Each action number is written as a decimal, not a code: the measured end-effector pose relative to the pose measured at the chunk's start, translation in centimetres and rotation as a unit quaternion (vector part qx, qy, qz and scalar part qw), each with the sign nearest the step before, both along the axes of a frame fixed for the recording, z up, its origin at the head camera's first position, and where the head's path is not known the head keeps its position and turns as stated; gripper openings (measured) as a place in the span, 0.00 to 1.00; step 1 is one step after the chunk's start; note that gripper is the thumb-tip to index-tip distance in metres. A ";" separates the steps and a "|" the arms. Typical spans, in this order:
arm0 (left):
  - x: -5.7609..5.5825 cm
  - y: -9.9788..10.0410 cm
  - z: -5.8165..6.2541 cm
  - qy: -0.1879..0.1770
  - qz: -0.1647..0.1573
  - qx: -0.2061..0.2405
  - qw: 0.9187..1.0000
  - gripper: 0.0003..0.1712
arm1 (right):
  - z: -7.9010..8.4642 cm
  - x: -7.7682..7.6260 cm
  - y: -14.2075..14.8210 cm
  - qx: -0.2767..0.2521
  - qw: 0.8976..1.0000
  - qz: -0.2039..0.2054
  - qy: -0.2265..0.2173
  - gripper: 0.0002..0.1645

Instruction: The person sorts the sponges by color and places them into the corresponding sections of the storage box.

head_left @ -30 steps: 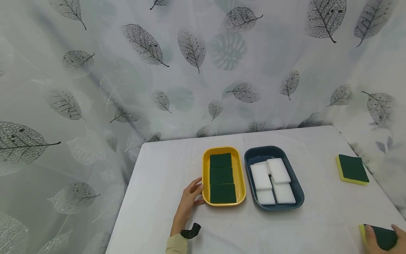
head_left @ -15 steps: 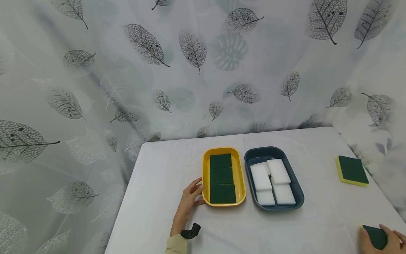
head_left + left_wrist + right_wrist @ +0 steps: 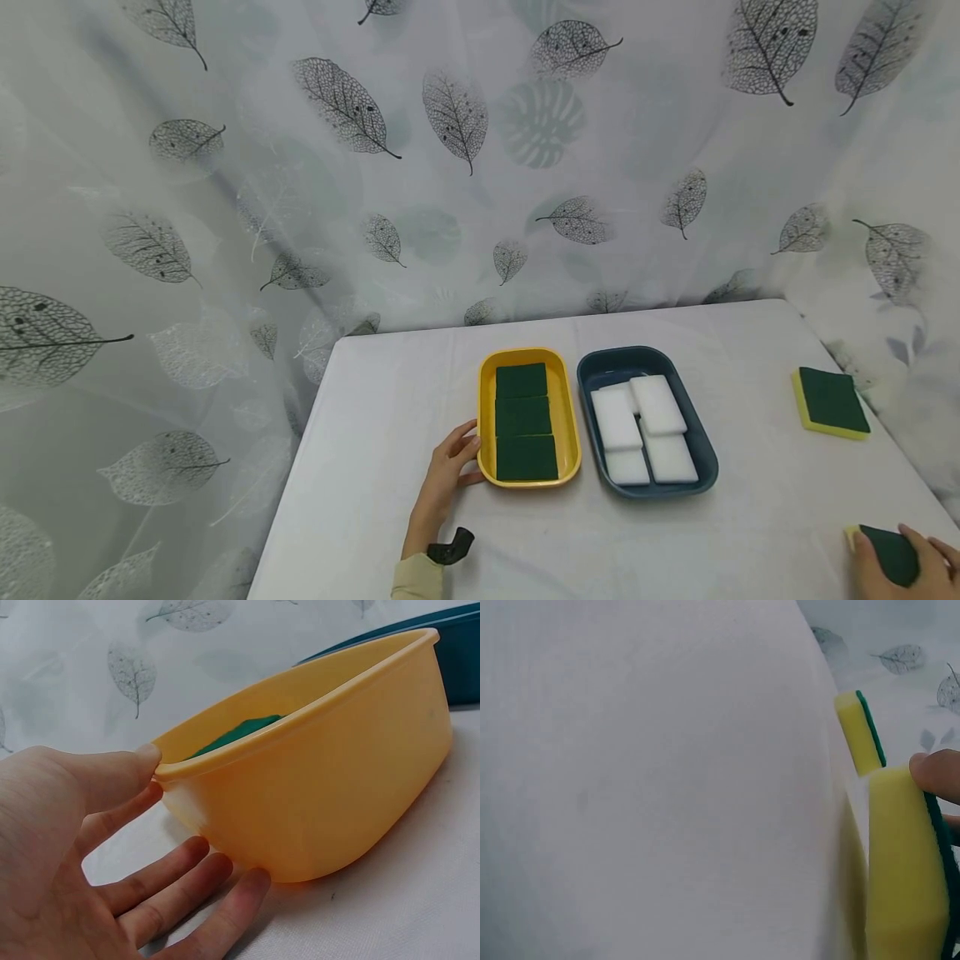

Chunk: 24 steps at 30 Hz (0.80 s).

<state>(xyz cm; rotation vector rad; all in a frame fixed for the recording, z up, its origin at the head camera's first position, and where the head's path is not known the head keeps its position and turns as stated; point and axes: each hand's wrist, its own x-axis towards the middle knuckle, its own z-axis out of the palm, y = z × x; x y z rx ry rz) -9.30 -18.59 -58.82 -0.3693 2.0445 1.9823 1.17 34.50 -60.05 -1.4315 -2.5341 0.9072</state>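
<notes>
My left hand (image 3: pixel 447 467) rests against the left side of a yellow tray (image 3: pixel 573 433). In the left wrist view, its thumb lies at the tray's rim and the other fingers, spread, touch the outer wall. Three dark green pieces (image 3: pixel 522 416) lie in a column inside. At the lower right, my right hand (image 3: pixel 930 567) holds a yellow sponge with a green scouring side (image 3: pixel 890 554), thumb on one edge and fingers on the other. The right wrist view shows the sponge's yellow side (image 3: pixel 904 862); whether it is off the table cannot be told.
Right of the yellow tray stands a dark blue tray (image 3: pixel 708 467) with several white blocks (image 3: pixel 658 404). Another yellow-and-green sponge (image 3: pixel 832 402) lies near the right edge of the white table (image 3: pixel 375 433). A leaf-patterned curtain (image 3: pixel 450 192) hangs behind and at the sides.
My right fingers have closed in on the sponge, covering more of it, and the hand has shifted slightly left. The left hand and both trays stay put.
</notes>
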 end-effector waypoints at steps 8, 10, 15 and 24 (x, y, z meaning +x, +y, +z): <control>0.1 0.1 0.1 0.000 -0.001 -0.001 1.000 0.35 | 1.4 -1.0 -0.1 0.018 0.999 0.043 -0.022 0.44; 0.1 0.1 0.1 0.000 -0.002 -0.001 1.000 0.34 | 1.7 -1.3 -0.1 0.024 0.997 0.057 -0.044 0.44; 0.2 0.1 0.1 -0.002 0.000 -0.002 1.000 0.35 | 2.7 -1.8 -0.6 0.041 0.993 0.090 -0.071 0.45; 0.2 0.0 0.1 -0.001 -0.001 -0.003 1.000 0.35 | 4.0 -3.1 -2.4 0.050 0.990 0.122 0.039 0.40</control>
